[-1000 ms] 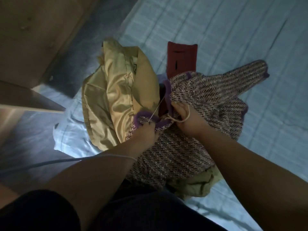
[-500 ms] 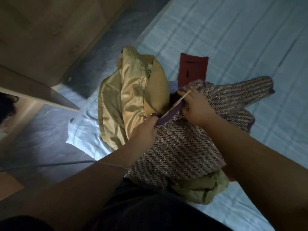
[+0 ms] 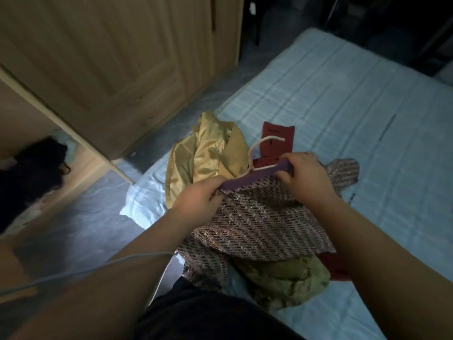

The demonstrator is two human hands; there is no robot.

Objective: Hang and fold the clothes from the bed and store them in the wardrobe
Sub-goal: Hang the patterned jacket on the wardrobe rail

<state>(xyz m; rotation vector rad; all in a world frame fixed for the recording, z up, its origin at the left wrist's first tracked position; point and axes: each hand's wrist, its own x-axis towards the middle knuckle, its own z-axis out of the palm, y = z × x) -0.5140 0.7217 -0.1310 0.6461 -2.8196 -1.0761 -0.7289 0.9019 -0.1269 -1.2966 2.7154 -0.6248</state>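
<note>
A striped woven garment point(image 3: 259, 224) with purple trim is lifted off the bed, its neckline stretched over a pale hanger point(image 3: 259, 153) whose hook sticks up above it. My left hand point(image 3: 198, 200) grips the left shoulder of the garment. My right hand point(image 3: 304, 175) grips the right shoulder at the purple edge. Behind lies a shiny gold garment point(image 3: 208, 155), and a dark red cloth point(image 3: 277, 138) lies flat beyond the hanger hook. An olive-green garment point(image 3: 284, 273) is bunched under the striped one.
The bed point(image 3: 355, 99) has a light blue checked sheet. A wooden wardrobe point(image 3: 110, 57) stands to the left, one door point(image 3: 61, 119) swung open, with dark clothes point(image 3: 31, 173) inside. Grey floor point(image 3: 81, 224) runs between the bed and the wardrobe.
Both hands have raised the striped garment with the hanger in its neck and pulled the neckline taut. The view has tilted up, showing more of the wardrobe and bed.
</note>
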